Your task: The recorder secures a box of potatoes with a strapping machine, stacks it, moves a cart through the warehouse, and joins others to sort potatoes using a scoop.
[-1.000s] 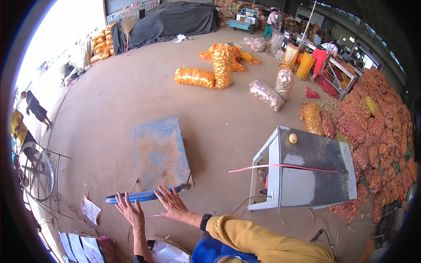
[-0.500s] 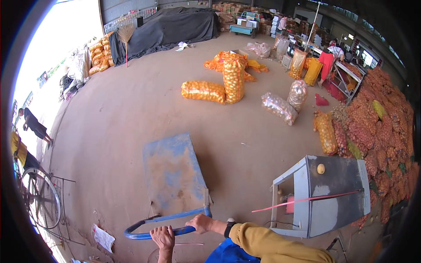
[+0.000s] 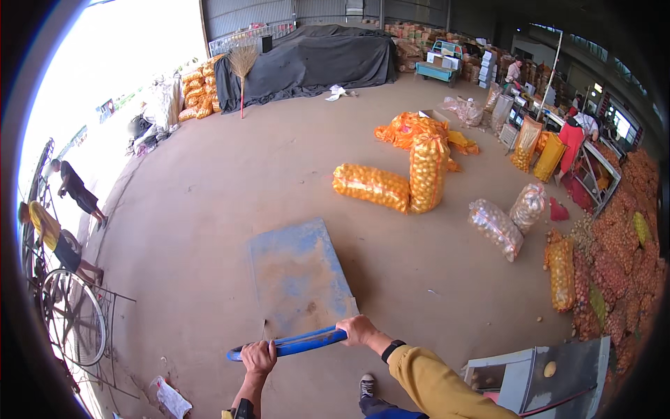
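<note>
My left hand (image 3: pixel 258 357) and my right hand (image 3: pixel 357 329) both grip the blue tubular handle (image 3: pixel 303 342) of a flat trolley, the left at its left part and the right at its right end. The trolley's scuffed blue deck (image 3: pixel 293 269), dusty and bare, lies on the floor side of the handle, away from me. My foot (image 3: pixel 366 391) shows below, between my arms. A metal machine (image 3: pixel 565 377) with a round vegetable on top is low at the right.
Filled orange sacks (image 3: pixel 370 187) and pale sacks (image 3: pixel 495 230) stand ahead. A sack pile (image 3: pixel 628 279) lines the right. At left are a bicycle wheel (image 3: pixel 73 318), railing and two people (image 3: pixel 77 188). Co-workers (image 3: pixel 572 140) work at back right. A black tarp (image 3: pixel 307 66) covers something behind.
Both hands have gone from open above the handle to closed on it. My view has shifted, with the machine now lower and further right and the sacks further right.
</note>
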The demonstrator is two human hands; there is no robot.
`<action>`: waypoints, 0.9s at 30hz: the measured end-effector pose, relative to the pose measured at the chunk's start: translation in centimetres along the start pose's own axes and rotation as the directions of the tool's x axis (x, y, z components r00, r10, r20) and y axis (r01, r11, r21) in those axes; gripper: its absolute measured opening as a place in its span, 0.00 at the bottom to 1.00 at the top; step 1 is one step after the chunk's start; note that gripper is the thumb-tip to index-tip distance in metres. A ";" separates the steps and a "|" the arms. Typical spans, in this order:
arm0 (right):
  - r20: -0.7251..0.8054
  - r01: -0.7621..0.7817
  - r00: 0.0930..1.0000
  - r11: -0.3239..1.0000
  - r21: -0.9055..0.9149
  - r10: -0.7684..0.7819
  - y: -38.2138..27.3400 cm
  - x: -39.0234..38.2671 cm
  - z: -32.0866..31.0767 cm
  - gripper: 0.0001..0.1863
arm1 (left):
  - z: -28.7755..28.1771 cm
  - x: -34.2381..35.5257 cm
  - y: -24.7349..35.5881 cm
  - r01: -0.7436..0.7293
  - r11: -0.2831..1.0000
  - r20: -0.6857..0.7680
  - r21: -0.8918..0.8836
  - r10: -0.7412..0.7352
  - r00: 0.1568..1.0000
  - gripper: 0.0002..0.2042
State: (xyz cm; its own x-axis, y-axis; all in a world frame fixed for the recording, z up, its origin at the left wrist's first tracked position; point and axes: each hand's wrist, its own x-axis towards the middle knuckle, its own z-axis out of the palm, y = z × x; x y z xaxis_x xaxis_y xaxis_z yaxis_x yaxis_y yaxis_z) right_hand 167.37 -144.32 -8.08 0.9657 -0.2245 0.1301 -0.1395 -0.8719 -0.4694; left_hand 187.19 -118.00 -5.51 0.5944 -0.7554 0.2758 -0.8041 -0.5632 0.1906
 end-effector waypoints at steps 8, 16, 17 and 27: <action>-0.112 0.064 0.992 0.998 0.001 -0.063 10.6 20.7 -2.0 0.13 | 5.2 21.9 -5.9 0.020 1.000 -0.124 -0.008 -0.020 0.992 0.15; -0.233 -0.014 0.972 1.000 -0.027 0.007 21.7 43.0 -4.0 0.13 | 11.1 46.2 -12.7 -0.004 0.999 -0.146 -0.035 -0.001 0.989 0.14; -0.216 -0.012 0.976 1.000 -0.024 0.007 22.8 46.0 -4.1 0.13 | 11.7 49.1 -13.8 0.015 1.000 -0.125 -0.020 -0.017 0.992 0.14; -0.157 -0.096 0.983 0.995 0.024 0.099 33.4 77.2 -5.6 0.16 | 19.0 80.0 -25.8 0.194 0.977 -0.102 0.087 -0.185 0.977 0.14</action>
State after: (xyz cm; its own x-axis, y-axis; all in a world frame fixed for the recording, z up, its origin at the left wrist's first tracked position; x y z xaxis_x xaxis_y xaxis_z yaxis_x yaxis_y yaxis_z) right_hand 236.01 -193.14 -8.83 0.9007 -0.3754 0.2187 -0.2267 -0.8355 -0.5006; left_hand 255.69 -170.27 -6.21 0.7284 -0.6002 0.3304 -0.6695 -0.7260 0.1574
